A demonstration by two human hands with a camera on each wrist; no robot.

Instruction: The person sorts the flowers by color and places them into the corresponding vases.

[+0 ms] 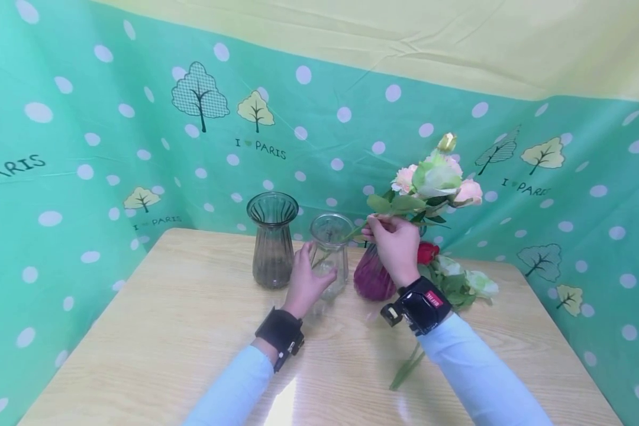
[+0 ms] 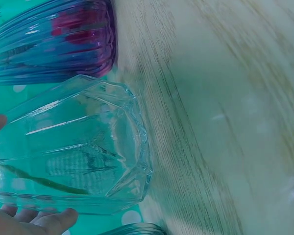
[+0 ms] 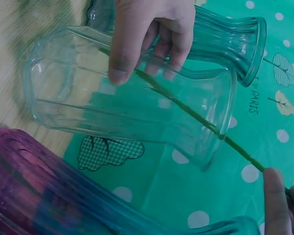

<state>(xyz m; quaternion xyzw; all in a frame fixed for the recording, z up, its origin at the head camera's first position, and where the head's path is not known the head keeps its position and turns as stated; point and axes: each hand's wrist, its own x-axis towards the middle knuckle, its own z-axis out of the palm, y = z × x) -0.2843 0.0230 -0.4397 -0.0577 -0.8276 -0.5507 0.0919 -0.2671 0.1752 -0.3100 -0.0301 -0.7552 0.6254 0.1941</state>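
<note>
My left hand holds the side of a clear glass vase, thumb on one side and fingers on the other. In the right wrist view the vase's ribbed body and flared mouth show plainly. My right hand pinches a thin green flower stem between thumb and fingers above the rim. The stem slants through the mouth, its lower end inside the glass. Pink and pale green-white flowers with leaves rise above my right hand; whether all belong to this stem I cannot tell.
A grey ribbed vase stands left of the clear one. Partly behind my right hand is a purple vase. A red rose and whitish flowers lie at right on the wooden table; their stems point forward.
</note>
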